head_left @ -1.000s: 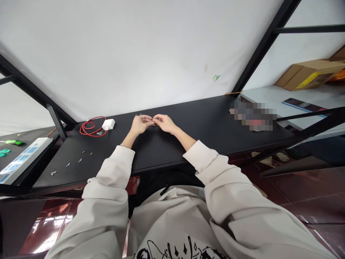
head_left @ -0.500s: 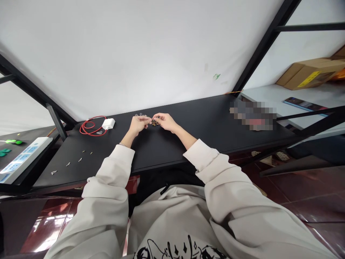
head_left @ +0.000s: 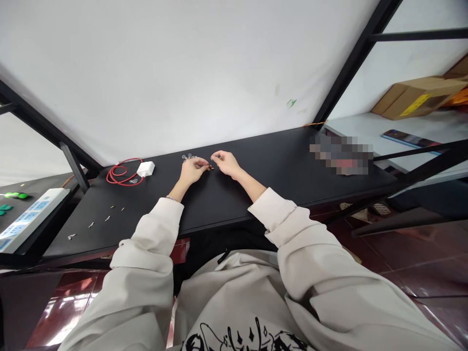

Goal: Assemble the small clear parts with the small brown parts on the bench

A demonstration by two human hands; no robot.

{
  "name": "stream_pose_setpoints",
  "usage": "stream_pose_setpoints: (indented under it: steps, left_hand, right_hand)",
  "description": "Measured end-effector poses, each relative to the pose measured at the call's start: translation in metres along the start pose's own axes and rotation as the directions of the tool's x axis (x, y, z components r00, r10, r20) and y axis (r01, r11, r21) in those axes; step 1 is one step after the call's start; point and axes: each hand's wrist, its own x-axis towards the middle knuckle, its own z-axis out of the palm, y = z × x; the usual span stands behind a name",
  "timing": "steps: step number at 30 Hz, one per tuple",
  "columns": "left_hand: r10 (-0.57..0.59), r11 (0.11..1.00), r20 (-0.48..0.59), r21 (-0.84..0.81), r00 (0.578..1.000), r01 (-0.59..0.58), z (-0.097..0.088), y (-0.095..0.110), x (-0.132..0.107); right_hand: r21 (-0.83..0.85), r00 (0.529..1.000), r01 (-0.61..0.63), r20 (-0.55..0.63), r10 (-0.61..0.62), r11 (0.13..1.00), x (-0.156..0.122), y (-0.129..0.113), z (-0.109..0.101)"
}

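Observation:
My left hand (head_left: 192,170) is over the black tabletop, its thumb and fingers pinched together beside a small cluster of brown pieces (head_left: 211,167). What it grips, if anything, is too small to tell. Just to the right, my right hand (head_left: 225,163) hovers with thumb and forefinger closed in a pinch. Any item between those fingertips cannot be made out. Several small clear pieces (head_left: 187,157) lie behind my left hand, partly covered by it. The two hands are a short gap apart.
A white charger (head_left: 146,168) with a coiled red cable (head_left: 116,174) lies left on the black table (head_left: 256,180). Several tiny pieces (head_left: 91,224) are scattered near the front left. A power strip (head_left: 34,217) stands further left. A blurred-out object (head_left: 343,157) sits at the right.
My hands have parted: the fingertips were almost touching above the brown pieces. My right hand has shifted slightly up, while my left fingers have moved right, over the cluster.

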Motion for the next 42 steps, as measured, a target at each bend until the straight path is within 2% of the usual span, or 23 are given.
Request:
stream_pose_setpoints:
  steps: [3, 7, 10, 12, 14, 16, 18, 19, 21, 24, 30, 33, 35, 37, 39, 40, 42]
  left_hand:
    - [0.005, 0.999, 0.035, 0.038, 0.999, -0.006, -0.001, 0.003, 0.000]
    - [-0.022, 0.996, 0.014, 0.087, 1.000, 0.020, -0.004, 0.006, 0.000]
    - [-0.028, 0.993, -0.006, 0.114, 1.000, 0.029, -0.006, 0.008, 0.000]
    - [-0.018, 0.994, -0.006, 0.109, 1.000, 0.018, -0.006, 0.008, -0.001]
    - [0.004, 0.995, -0.005, 0.099, 1.000, -0.003, -0.006, 0.008, -0.001]
    - [0.019, 0.995, -0.010, 0.099, 1.000, -0.018, -0.006, 0.007, -0.001]
    - [0.015, 0.994, -0.021, 0.107, 1.000, -0.013, -0.006, 0.005, -0.001]
    - [0.009, 0.993, -0.029, 0.114, 1.000, -0.006, -0.007, 0.005, -0.001]
    - [-0.013, 0.991, -0.056, 0.133, 0.998, 0.020, -0.007, 0.004, 0.000]
    - [-0.064, 0.985, -0.109, 0.155, 0.992, 0.080, -0.008, 0.004, 0.001]
    - [-0.119, 0.973, -0.196, 0.171, 0.973, 0.153, -0.016, -0.002, 0.005]
    - [-0.174, 0.948, -0.263, 0.218, 0.949, 0.234, -0.028, -0.008, 0.008]
    - [-0.166, 0.933, -0.255, 0.272, 0.953, 0.236, -0.035, -0.014, 0.010]
    - [-0.161, 0.916, -0.225, 0.328, 0.961, 0.230, -0.039, -0.019, 0.012]
    - [-0.159, 0.907, -0.212, 0.354, 0.964, 0.227, -0.040, -0.024, 0.013]
    - [-0.158, 0.907, -0.209, 0.357, 0.965, 0.226, -0.039, -0.027, 0.014]
    - [-0.154, 0.911, -0.205, 0.349, 0.966, 0.220, -0.038, -0.031, 0.015]
  right_hand:
    - [-0.094, 0.998, 0.057, -0.005, -0.058, 0.994, 0.002, 0.004, -0.001]
    - [-0.107, 0.998, 0.058, -0.009, -0.059, 0.993, 0.001, 0.005, -0.001]
    - [0.007, 1.000, -0.006, 0.001, 0.006, 1.000, -0.002, -0.001, 0.000]
    - [0.189, 0.991, -0.132, 0.053, 0.125, 0.973, -0.004, -0.007, 0.001]
    - [0.427, 0.950, -0.310, 0.177, 0.258, 0.849, -0.004, -0.015, -0.002]
    - [0.618, 0.886, -0.464, 0.324, 0.332, 0.634, -0.003, -0.022, -0.007]
    - [0.723, 0.843, -0.532, 0.401, 0.360, 0.440, -0.002, -0.028, -0.013]
    - [0.758, 0.837, -0.532, 0.404, 0.369, 0.377, -0.001, -0.030, -0.016]
    - [0.808, 0.841, -0.502, 0.374, 0.390, 0.307, 0.000, -0.032, -0.021]
    - [0.836, 0.840, -0.474, 0.334, 0.427, 0.278, 0.000, -0.032, -0.023]
    - [0.804, 0.822, -0.508, 0.345, 0.454, 0.310, 0.001, -0.027, -0.022]
    - [0.778, 0.831, -0.500, 0.309, 0.463, 0.379, 0.002, -0.026, -0.020]
    - [0.736, 0.855, -0.465, 0.227, 0.466, 0.493, 0.001, -0.025, -0.018]
    - [0.625, 0.897, -0.384, 0.078, 0.435, 0.680, 0.000, -0.023, -0.014]
    - [0.398, 0.943, -0.260, -0.090, 0.319, 0.880, -0.001, -0.019, -0.011]
    - [0.250, 0.961, -0.192, -0.146, 0.233, 0.949, -0.002, -0.017, -0.009]
    - [-0.032, 0.980, -0.075, -0.188, 0.068, 0.997, -0.002, -0.011, -0.007]
